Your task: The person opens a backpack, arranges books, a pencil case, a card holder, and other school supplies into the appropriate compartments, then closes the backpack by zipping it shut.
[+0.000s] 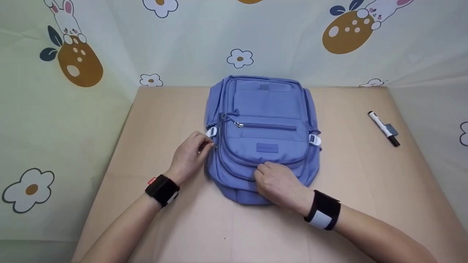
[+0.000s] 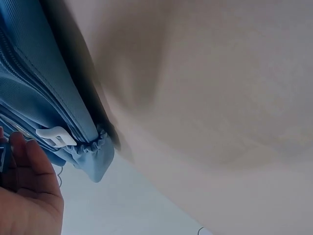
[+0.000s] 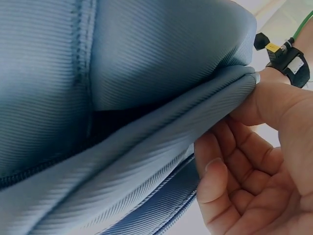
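Observation:
A blue backpack [image 1: 270,104] lies front side up on the table, its several zippers facing the head camera. At its left edge, below the white buckle [image 1: 211,132], my left hand [image 1: 191,151] pinches a zipper pull, which in the left wrist view is a small dark blue tab [image 2: 5,156] at the fingers. My right hand [image 1: 279,184] grips the fabric at the lower front pocket. In the right wrist view, the thumb and fingers hold a folded fabric edge [image 3: 195,110] beside a dark opening. A metal zipper pull [image 1: 238,124] sits on the upper front pocket.
A black and white marker [image 1: 382,126] lies on the table's right side, with a small grey piece [image 1: 391,129] beside it. The light brown tabletop [image 1: 351,175] meets patterned cloth walls [image 1: 197,40] at the back and sides. Both wrists wear black straps [image 1: 162,190].

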